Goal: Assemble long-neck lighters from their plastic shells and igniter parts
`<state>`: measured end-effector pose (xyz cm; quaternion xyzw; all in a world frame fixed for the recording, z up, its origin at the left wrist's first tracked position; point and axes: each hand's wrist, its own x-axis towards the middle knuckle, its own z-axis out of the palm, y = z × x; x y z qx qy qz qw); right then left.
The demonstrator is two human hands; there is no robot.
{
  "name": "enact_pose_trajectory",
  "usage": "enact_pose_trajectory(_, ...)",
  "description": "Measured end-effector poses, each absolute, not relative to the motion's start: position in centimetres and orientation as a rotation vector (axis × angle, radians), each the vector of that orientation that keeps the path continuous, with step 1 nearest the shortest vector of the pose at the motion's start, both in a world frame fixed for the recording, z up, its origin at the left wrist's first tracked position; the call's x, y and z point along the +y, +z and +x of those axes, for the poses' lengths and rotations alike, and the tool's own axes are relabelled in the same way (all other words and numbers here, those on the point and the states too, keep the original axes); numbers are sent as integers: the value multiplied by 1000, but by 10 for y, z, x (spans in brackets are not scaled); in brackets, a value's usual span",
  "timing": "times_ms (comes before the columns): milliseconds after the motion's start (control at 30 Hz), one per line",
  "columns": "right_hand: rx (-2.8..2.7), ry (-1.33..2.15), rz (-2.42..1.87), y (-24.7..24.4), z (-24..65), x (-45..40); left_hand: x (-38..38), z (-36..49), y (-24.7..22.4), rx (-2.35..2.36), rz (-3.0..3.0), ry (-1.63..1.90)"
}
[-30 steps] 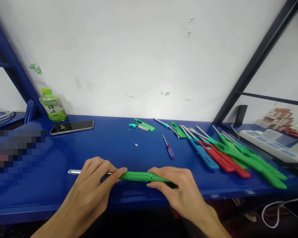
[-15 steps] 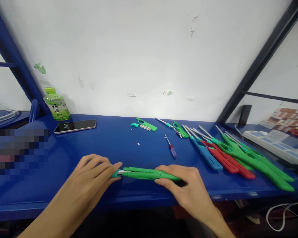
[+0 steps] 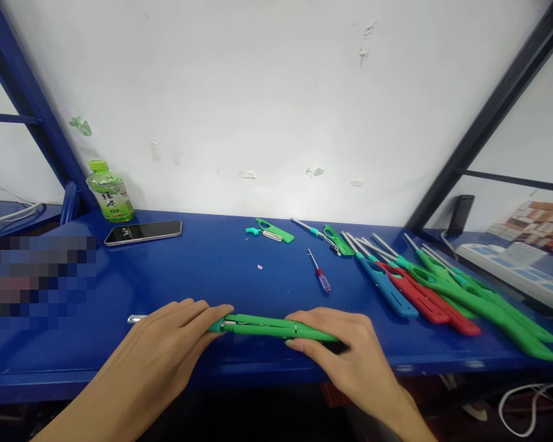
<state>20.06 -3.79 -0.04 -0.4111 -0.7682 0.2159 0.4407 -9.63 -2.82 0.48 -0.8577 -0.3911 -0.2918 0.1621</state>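
A green long-nosed lighter (image 3: 262,326) lies level across both hands, just above the front of the blue table. My left hand (image 3: 179,331) is closed around its teal collar and metal tube; the silver tip pokes out to the left behind my knuckles. My right hand (image 3: 343,341) grips the far end of the green handle, thumb underneath and fingers on top. A thin seam shows along the handle between its two halves. Beyond the hands lies a small screwdriver (image 3: 322,279) with a clear purple-red handle.
Blue, red and green lighters (image 3: 424,294) are heaped at the right. Opened lighter parts (image 3: 276,233) and a second dismantled lighter (image 3: 336,239) lie near the wall. A phone (image 3: 142,232) and a green tea bottle (image 3: 112,193) stand at the back left of the table (image 3: 212,264).
The teal collar has come closer to the green handle, so less metal shows between them. The handle halves look closer together. The silver tip now shows left of my left hand.
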Motion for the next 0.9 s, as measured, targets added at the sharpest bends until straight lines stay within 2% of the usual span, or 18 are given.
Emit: enact_pose_trajectory(900, -1927, 395, -934, -2, 202, -37, -37, -87, 17, -1117, -2545, -921)
